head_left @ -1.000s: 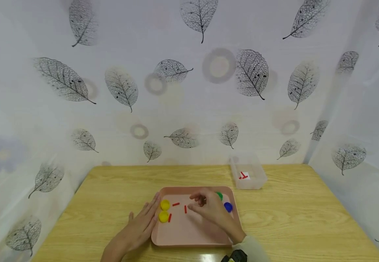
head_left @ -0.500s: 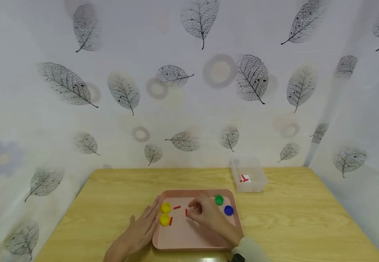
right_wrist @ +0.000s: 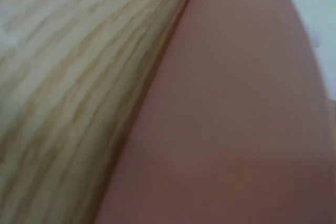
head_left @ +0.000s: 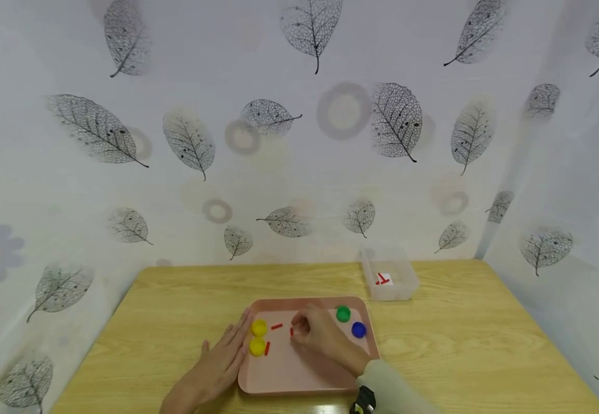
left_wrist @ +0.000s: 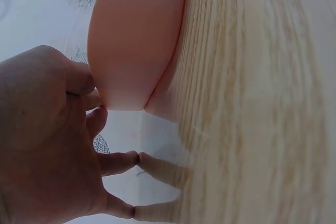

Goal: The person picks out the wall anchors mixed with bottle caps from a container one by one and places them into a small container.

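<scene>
A shallow pink tray point(head_left: 284, 376) lies on the table. My left hand point(head_left: 221, 361), fingers extended, rests along the tray's left side; in the left wrist view its fingers spread beside the tray wall point(left_wrist: 139, 30). Inside the tray my right hand point(head_left: 320, 334) pinches a short red stick point(head_left: 291, 332) between thumb and index fingertip, low over the tray floor. Two other red sticks lie nearby, an upper stick point(head_left: 276, 326) and a lower stick point(head_left: 267, 348). The right wrist view shows tray wall point(right_wrist: 226, 98) but not the fingers.
Two round yellow caps point(head_left: 257, 346) sit at the tray's left; a green cap point(head_left: 343, 314) and a blue cap point(head_left: 358, 329) at its right. A clear plastic box point(head_left: 405, 284) with red pieces point(head_left: 383, 279) on a white patch stands behind right. A leaf-patterned curtain point(head_left: 299, 172) backs the wooden table point(head_left: 465, 339).
The right hand has come down and left to the upright red stick, its fingertips now at it. The green cap has come fully into sight. The left hand stays at the tray's side.
</scene>
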Available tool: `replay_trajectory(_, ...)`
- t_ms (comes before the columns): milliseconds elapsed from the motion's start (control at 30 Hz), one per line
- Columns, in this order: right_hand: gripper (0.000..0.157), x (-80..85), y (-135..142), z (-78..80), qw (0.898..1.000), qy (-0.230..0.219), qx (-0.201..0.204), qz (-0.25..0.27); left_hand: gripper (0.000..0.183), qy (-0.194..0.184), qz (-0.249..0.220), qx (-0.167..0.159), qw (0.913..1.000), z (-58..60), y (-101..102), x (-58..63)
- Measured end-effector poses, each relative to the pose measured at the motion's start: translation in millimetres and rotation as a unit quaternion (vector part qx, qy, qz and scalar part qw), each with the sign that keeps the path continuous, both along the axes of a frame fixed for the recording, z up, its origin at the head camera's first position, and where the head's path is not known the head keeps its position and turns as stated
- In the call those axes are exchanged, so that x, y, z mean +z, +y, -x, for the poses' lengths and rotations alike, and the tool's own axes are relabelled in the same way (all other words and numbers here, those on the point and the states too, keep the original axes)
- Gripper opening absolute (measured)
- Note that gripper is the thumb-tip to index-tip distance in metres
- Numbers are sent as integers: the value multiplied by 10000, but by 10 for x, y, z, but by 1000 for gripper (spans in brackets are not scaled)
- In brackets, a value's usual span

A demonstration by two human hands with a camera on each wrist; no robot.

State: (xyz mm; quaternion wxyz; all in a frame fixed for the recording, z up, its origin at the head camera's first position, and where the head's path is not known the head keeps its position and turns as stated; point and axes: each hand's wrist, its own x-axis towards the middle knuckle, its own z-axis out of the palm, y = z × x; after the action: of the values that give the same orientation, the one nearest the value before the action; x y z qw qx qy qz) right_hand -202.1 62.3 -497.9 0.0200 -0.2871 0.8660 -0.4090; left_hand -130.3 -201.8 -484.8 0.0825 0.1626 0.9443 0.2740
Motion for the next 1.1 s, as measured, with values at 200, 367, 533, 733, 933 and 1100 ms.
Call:
replay_trajectory(200,21,-59,5,22,9996,-257,119,4,56,-34,108,12,9999,-11,-5,12)
replay_trajectory(367,20,-68,-5,34,9991,-403,145,21,56,41,110,10,9999,-14,-12,32)
replay_trajectory(533,18,-46,-9,43,9983,-539,200,21,56,76,98,8,9999,-12,-17,38)
replay_trajectory(733,16,-62,-2,44,9981,-548,287,-25,56,1,85,4,10000,-9,-19,12)
replay_trajectory(933,15,-77,18,49,9975,-661,264,11,56,53,41,-20,10000,-21,-7,6)
replay_trajectory(1100,12,-43,27,47,9963,-831,195,44,56,172,37,-17,9998,-28,-11,12)
